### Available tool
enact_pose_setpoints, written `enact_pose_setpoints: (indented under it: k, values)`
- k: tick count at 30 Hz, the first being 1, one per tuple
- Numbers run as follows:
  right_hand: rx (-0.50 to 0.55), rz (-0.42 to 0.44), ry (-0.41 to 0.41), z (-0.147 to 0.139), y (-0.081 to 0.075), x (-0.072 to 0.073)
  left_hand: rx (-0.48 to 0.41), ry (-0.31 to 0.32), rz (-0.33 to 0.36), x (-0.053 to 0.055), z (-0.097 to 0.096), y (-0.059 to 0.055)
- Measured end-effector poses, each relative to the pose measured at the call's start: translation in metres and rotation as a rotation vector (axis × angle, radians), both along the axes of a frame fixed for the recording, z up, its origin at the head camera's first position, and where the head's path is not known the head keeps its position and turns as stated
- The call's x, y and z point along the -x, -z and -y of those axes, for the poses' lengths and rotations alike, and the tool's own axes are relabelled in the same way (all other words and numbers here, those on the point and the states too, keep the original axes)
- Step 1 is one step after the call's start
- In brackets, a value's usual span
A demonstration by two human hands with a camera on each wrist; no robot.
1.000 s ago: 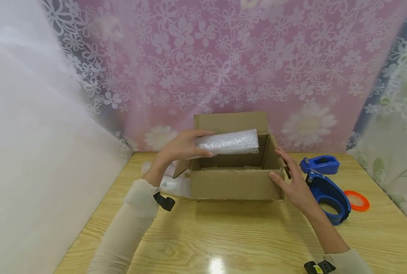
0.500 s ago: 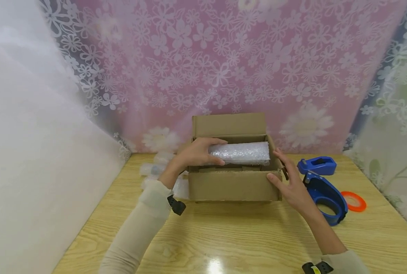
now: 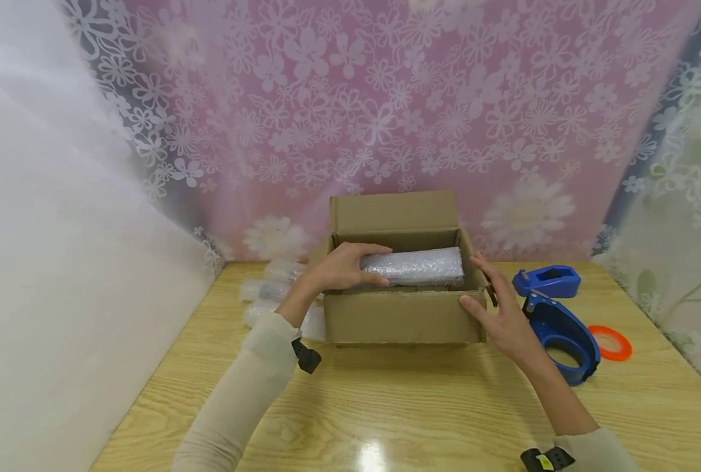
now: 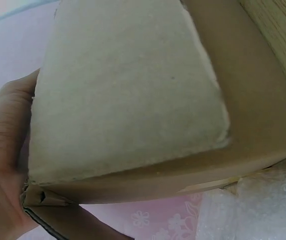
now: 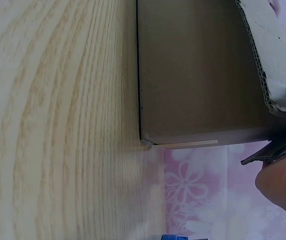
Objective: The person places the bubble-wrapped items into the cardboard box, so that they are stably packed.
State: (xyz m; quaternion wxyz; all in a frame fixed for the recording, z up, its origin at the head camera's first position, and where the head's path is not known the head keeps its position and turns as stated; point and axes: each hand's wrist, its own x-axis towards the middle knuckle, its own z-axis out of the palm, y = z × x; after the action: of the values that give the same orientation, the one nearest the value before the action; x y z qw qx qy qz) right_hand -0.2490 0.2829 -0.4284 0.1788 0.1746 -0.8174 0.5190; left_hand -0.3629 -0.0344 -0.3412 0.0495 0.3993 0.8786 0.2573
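An open cardboard box point(image 3: 406, 319) stands on the table, its back flap upright and its front flap folded down. Inside its opening lies a long bubble-wrapped bundle point(image 3: 415, 266); what the wrap covers cannot be made out. My left hand point(image 3: 341, 265) reaches over the box's left side and grips the bundle's left end between thumb and fingers. At the right corner my right hand point(image 3: 506, 324) holds the box, thumb on the front flap, fingers along the right side. The left wrist view shows a cardboard flap point(image 4: 127, 95) hiding most of the left hand.
Several bubble-wrapped pieces point(image 3: 262, 290) lie left of the box. To the right are a blue tape dispenser point(image 3: 553, 282), a blue hand-held tape cutter point(image 3: 568, 341) and an orange-red ring point(image 3: 616, 344). A floral curtain point(image 3: 386, 98) hangs close behind the table point(image 3: 350, 400).
My left hand has moved right and down with the bundle, from above the box into its opening; in the last half second it sank only slightly. The right hand stays on the box corner.
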Motion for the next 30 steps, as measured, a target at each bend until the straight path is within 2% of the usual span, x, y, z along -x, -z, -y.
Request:
enact_pose_setpoints:
  k: [4, 10, 16, 22, 27, 30]
  values:
    - [-0.002, 0.003, -0.004, 0.001, -0.001, 0.001, 0.034, -0.004, -0.011, 0.000, 0.000, 0.003]
    - [0.005, 0.006, -0.009, 0.000, -0.001, 0.001, 0.114, 0.003, -0.089, 0.000, -0.004, 0.007]
    - [0.002, 0.014, -0.010, 0.000, -0.001, 0.000, 0.133, -0.003, -0.101, 0.002, -0.004, 0.008]
    - [-0.001, 0.011, -0.002, 0.001, 0.000, 0.000, 0.099, 0.017, -0.089, 0.003, -0.003, 0.010]
    - [-0.007, -0.001, -0.001, 0.001, 0.000, 0.001, 0.025, -0.005, -0.055, 0.003, 0.000, 0.011]
    - [-0.005, 0.000, -0.003, 0.001, 0.000, 0.001, -0.001, -0.010, -0.059, 0.003, 0.000, 0.011]
